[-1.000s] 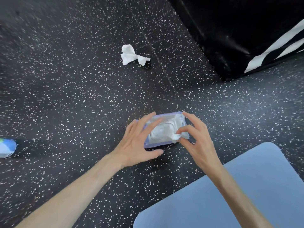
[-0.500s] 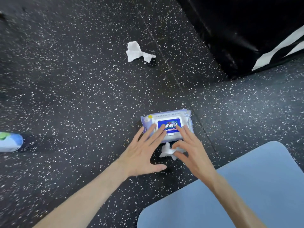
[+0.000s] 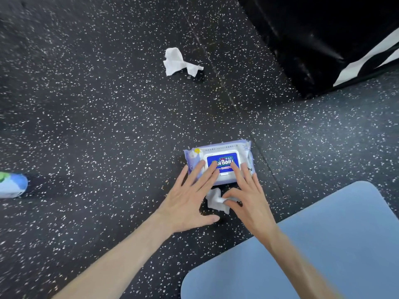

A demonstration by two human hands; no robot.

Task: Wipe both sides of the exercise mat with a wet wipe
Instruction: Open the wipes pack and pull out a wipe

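A purple pack of wet wipes lies on the speckled black floor, its blue-labelled lid down. My left hand lies flat with its fingertips on the pack's left half. My right hand presses the lid with its fingers while its thumb and palm pinch a crumpled white wet wipe just below the pack. The light blue exercise mat lies flat at the lower right, under my right forearm.
A used crumpled white wipe lies farther out on the floor. A blue, white and green object sits at the left edge. A large black padded block with white stripes fills the upper right corner.
A second ago the pack's lid was open and my right hand was drawing a wipe out. Now the wipe is out, the lid is down, and both hands press on the pack.
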